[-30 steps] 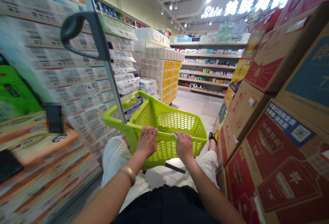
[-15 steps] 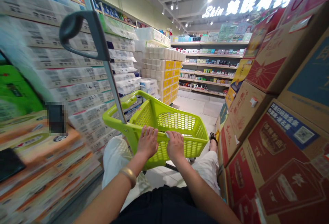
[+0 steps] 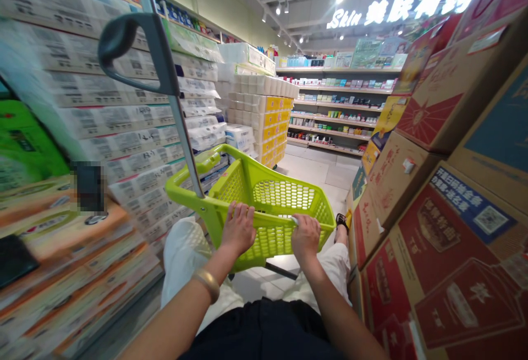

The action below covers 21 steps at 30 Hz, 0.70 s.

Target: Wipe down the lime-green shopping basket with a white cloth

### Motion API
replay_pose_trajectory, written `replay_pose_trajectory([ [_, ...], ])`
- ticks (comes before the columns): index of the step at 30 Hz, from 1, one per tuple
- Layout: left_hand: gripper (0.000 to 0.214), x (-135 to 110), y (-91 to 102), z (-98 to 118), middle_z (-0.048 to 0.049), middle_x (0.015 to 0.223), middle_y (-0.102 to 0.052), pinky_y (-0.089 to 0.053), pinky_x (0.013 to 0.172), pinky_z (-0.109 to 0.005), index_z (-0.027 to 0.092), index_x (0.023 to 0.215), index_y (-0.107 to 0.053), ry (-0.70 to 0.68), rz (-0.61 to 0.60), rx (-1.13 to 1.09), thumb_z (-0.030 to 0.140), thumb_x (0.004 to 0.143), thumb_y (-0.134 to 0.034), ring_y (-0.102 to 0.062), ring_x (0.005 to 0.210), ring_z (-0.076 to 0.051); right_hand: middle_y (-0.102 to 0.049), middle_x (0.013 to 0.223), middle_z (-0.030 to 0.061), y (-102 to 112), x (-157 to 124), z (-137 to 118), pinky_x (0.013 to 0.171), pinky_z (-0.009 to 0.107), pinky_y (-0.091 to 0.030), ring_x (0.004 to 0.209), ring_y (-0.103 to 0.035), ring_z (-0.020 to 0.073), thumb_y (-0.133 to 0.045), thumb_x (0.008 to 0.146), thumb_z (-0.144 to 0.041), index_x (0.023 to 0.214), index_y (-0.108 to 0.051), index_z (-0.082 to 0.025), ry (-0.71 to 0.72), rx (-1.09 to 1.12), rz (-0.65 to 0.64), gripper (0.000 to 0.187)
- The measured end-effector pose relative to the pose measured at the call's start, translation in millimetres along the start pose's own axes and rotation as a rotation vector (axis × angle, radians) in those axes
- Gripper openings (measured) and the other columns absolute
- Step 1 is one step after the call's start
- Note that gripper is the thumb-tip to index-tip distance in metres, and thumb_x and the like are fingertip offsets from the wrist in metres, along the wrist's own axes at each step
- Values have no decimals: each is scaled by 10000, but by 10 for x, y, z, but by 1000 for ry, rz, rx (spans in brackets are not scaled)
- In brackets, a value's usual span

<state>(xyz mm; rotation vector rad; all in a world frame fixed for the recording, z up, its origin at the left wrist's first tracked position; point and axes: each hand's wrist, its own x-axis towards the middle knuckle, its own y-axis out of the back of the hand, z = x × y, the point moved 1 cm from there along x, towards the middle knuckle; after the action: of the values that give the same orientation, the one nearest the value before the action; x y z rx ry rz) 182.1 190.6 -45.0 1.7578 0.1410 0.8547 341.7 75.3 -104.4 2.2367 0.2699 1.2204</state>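
Note:
A lime-green shopping basket (image 3: 272, 239) with hole-patterned walls stands in front of me, between my white-trousered legs. My left hand (image 3: 239, 229) is closed over its near rim, left of the middle. Farther right on the same rim, my right hand (image 3: 306, 237) curls its fingers over the edge. A bit of something white, like a tissue (image 3: 294, 220), pokes out at that hand's thumb side; most of it is hidden. The basket's long metal pole (image 3: 184, 134) with a grey handle (image 3: 163, 57) rises at the left. Nothing shows inside the basket.
Wrapped white paper packs (image 3: 119, 123) are piled high on the left, with orange packs (image 3: 82, 261) nearer me. Stacked cartons (image 3: 437, 239) stand close along my right. Ahead, tiled floor (image 3: 313, 164) leads to stocked shelves (image 3: 334, 89) under a lit sign.
My right hand has slid rightward along the basket's near rim, the white bit moving with it. My left hand keeps its place on the rim.

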Motion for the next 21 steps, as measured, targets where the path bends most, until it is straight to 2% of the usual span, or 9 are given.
replay_pose_trajectory([
  [3, 443, -6, 5, -1, -145, 1133, -578, -154, 1184, -460, 125, 1169, -560, 14, 8, 14, 231, 739, -540, -442, 1214, -302, -673, 1042, 68, -86, 12, -347, 990, 349, -309, 996, -526, 210, -439, 812, -12, 1076, -666, -214, 120, 78, -100, 402],
  [6, 446, -13, 8, -25, -141, 1127, -582, -165, 1181, -452, 129, 1175, -559, -3, 7, 26, 216, 739, -541, -449, 1213, -295, -675, 1068, 53, -114, 32, -473, 980, 326, -319, 999, -538, 196, -450, 815, -7, 1124, -652, -226, 178, 97, -165, 429],
  [8, 456, -17, 8, -43, -138, 1129, -583, -169, 1181, -445, 134, 1191, -554, -20, 7, 27, 210, 742, -538, -451, 1214, -289, -678, 1063, 42, -87, 30, -363, 997, 327, -307, 1001, -545, 187, -448, 814, -2, 1118, -653, -240, 186, 76, -164, 438],
  [10, 463, -20, 6, -54, -134, 1131, -584, -169, 1182, -440, 137, 1203, -551, -31, 9, 25, 207, 746, -535, -451, 1214, -286, -677, 1059, 38, -25, 13, -126, 1039, 343, -276, 1021, -545, 185, -438, 813, -2, 1099, -659, -245, 171, 41, -124, 435],
  [13, 463, -20, -4, -51, -134, 1133, -583, -166, 1183, -439, 137, 1205, -551, -32, 15, 18, 212, 748, -540, -450, 1209, -289, -676, 1041, 50, 101, -19, 300, 1066, 367, -257, 1035, -536, 198, -421, 820, -22, 1065, -668, -226, 86, -21, -30, 403],
  [15, 454, -18, -13, -36, -134, 1137, -581, -161, 1183, -447, 146, 1196, -552, -23, 19, 4, 218, 748, -546, -444, 1210, -292, -673, 1028, 65, 168, -28, 489, 1056, 376, -272, 1027, -532, 210, -413, 825, -35, 1046, -671, -206, 18, -43, 15, 381],
  [18, 437, -15, -20, -5, -133, 1138, -576, -154, 1183, -462, 155, 1171, -556, 3, 21, -9, 230, 740, -559, -436, 1213, -298, -666, 1004, 82, 172, -28, 460, 1031, 385, -294, 1008, -525, 222, -409, 815, -36, 1004, -674, -187, -53, -38, 46, 359],
  [21, 415, -15, -13, 16, -137, 1124, -578, -169, 1176, -466, 144, 1138, -566, 20, 22, 7, 238, 733, -564, -445, 1202, -302, -663, 1002, 73, 53, -31, 106, 1036, 376, -292, 1007, -520, 212, -412, 808, -17, 1009, -674, -197, 13, 19, -9, 377],
])
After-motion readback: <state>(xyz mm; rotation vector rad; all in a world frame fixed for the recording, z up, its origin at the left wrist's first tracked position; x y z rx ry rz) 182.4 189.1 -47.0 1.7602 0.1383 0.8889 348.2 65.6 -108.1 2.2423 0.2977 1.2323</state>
